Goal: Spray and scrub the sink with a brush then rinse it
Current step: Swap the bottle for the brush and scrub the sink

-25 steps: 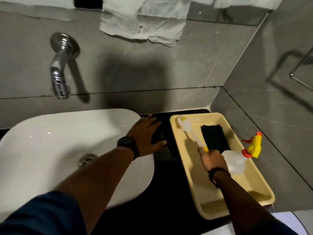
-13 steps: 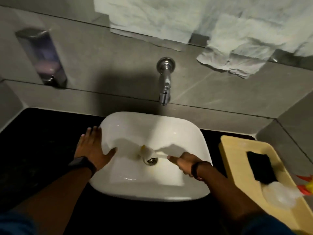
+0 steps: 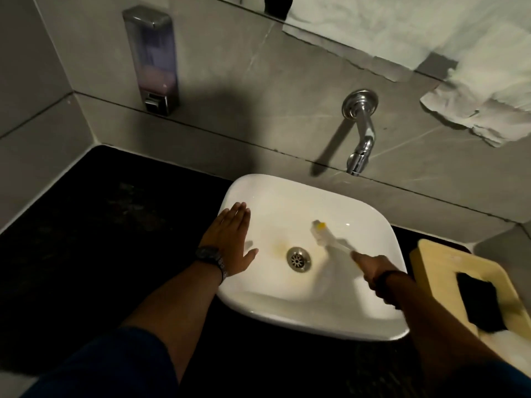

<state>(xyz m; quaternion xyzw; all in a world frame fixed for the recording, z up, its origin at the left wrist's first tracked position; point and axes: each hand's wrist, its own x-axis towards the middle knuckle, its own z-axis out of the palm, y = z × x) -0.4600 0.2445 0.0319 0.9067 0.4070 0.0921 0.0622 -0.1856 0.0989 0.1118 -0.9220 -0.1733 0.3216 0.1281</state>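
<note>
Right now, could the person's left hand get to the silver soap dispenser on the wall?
Probably yes. The left hand rests flat on the white sink's rim, holding nothing, and only bare black countertop lies between it and the silver soap dispenser. True distance is hard to judge.

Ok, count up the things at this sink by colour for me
White: 2, the sink and brush
Silver: 2, the tap and drain
Yellow: 1, the tray
Black: 1, the scrub pad
Total: 6
</note>
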